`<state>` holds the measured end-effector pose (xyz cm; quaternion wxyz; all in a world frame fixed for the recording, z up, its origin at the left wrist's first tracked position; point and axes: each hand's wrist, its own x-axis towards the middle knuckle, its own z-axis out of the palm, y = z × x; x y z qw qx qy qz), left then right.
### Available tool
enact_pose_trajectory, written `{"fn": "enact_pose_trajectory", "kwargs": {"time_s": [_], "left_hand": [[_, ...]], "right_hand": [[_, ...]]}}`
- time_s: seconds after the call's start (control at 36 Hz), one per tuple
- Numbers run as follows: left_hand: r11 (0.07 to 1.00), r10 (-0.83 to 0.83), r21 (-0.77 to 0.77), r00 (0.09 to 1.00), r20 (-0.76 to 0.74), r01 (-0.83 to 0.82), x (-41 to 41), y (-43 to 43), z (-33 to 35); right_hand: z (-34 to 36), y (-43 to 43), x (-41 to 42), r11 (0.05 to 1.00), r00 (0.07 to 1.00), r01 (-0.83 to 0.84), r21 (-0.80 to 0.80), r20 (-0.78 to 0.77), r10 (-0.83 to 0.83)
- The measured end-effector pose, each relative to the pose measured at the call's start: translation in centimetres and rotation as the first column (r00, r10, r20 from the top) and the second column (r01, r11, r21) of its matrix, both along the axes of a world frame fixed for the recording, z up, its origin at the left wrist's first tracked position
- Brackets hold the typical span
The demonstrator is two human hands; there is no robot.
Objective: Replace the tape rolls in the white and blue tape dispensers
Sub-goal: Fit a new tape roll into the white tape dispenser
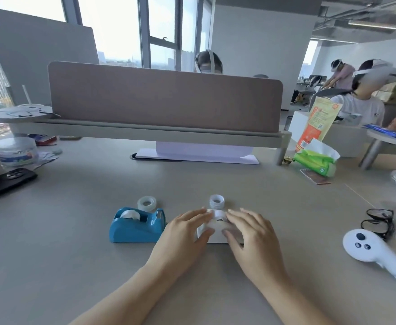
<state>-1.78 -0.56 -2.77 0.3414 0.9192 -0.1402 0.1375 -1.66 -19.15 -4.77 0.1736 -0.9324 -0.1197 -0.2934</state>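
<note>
The white tape dispenser (215,235) sits on the desk between my two hands, mostly hidden by them. My left hand (183,231) wraps its left side and my right hand (251,233) its right side, with the fingertips of both on a white roll or hub (217,214) at its top. A spare clear tape roll (216,200) stands just beyond it. To the left stands the blue tape dispenser (136,225) with a roll inside. Another clear tape roll (147,203) lies behind the blue one.
A white controller (370,250) and black glasses (378,222) lie at the right. A green tissue pack (316,161) sits at the back right, a black phone (7,181) and a round tub (15,151) at the left. A desk divider (164,99) with people beyond runs across the back.
</note>
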Motion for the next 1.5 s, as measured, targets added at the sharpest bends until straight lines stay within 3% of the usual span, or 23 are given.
{"fn": "enact_pose_trajectory", "kwargs": {"time_s": [0.22, 0.72, 0.94, 1.11, 1.5], "left_hand": [[0.997, -0.019, -0.075, 0.999, -0.037, 0.016, -0.2, 0.1, 0.3], [0.998, -0.023, -0.058, 1.000, 0.005, 0.023, -0.1, 0.0, 0.0], [0.968, -0.022, -0.250, 0.999, 0.048, 0.033, -0.5, -0.5, 0.2], [0.909, 0.008, -0.417, 0.999, 0.046, 0.012, -1.0, -1.0, 0.6], [0.835, -0.082, -0.549, 0.996, -0.034, 0.050, -1.2, -0.6, 1.3]], "right_hand": [[-0.3, 0.2, 0.2, 0.999, 0.999, -0.030, 0.040, 0.012, 0.030], [-0.5, 0.4, 0.5, 0.983, 0.998, -0.068, 0.171, 0.011, 0.067], [0.7, 0.5, -0.1, 0.921, 0.990, -0.122, 0.370, 0.113, 0.086], [1.2, 0.6, -0.8, 0.838, 0.994, -0.110, 0.535, 0.051, 0.098], [1.6, 0.2, -1.3, 0.772, 0.971, -0.213, 0.599, 0.043, 0.234]]}}
